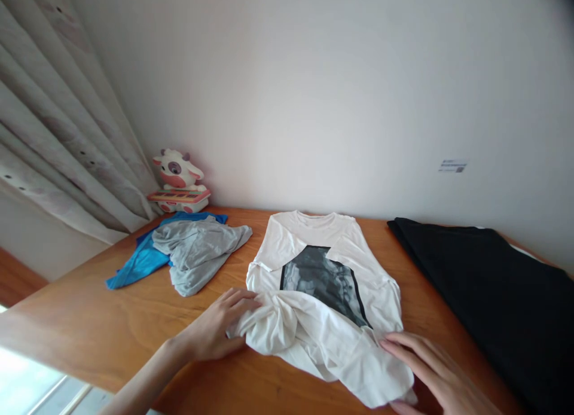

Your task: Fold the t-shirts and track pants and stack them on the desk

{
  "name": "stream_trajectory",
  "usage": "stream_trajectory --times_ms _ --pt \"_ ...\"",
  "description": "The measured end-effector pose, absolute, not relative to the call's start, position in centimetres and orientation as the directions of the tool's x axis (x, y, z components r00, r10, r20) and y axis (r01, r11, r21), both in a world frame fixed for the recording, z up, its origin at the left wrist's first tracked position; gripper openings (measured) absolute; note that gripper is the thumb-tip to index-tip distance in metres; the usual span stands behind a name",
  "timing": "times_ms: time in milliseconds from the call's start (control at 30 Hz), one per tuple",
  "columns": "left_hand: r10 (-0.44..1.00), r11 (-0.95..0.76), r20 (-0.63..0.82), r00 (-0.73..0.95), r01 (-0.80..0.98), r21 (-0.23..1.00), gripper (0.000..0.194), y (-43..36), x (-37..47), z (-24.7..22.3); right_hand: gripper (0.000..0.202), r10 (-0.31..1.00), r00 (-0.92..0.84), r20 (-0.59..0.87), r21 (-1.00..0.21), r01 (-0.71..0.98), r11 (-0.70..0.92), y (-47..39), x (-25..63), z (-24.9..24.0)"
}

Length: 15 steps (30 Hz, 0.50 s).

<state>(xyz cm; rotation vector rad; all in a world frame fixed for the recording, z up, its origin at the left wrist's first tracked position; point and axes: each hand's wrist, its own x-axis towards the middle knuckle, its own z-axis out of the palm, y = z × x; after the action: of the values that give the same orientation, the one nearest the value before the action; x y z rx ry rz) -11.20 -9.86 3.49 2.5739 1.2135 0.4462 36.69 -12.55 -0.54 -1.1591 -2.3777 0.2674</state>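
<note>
A white T-shirt [323, 343] with a dark framed picture print [320, 277] lies on the wooden table, its collar toward the wall. Both sleeves are turned inward over the front, and the near hem is bunched and folded up over the bottom of the print. My left hand [219, 322] is closed on the bunched left corner of the hem. At the right corner my right hand [433, 367] pinches the cloth, fingers on top and thumb low at the edge. The thumb is partly cut off by the frame's bottom.
Left on the wooden table [103, 325] lie a crumpled grey garment [197, 247] and a blue one [143, 262]. A cow-shaped toy keyboard [179, 185] stands behind them by the curtain [58, 134]. Folded black cloth [484, 289] covers the right side.
</note>
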Motion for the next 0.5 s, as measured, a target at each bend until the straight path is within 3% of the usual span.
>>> stream_trajectory --times_ms 100,333,500 --pt "0.786 -0.599 0.165 0.596 0.668 0.442 0.035 -10.3 -10.7 3.7 0.028 0.814 -0.434 0.385 -0.443 0.687 0.576 -13.0 35.8 -1.1" --pt "0.899 -0.3 0.071 0.432 0.491 0.818 0.037 -11.2 -12.2 6.9 0.028 0.946 -0.15 0.286 -0.838 0.439 0.323 -13.6 36.9 1.9" --pt "0.937 -0.084 -0.003 0.349 0.235 0.968 0.043 -11.0 -12.8 7.8 0.038 0.991 -0.107 0.084 -0.981 0.166 0.101 -12.7 37.3 4.9"
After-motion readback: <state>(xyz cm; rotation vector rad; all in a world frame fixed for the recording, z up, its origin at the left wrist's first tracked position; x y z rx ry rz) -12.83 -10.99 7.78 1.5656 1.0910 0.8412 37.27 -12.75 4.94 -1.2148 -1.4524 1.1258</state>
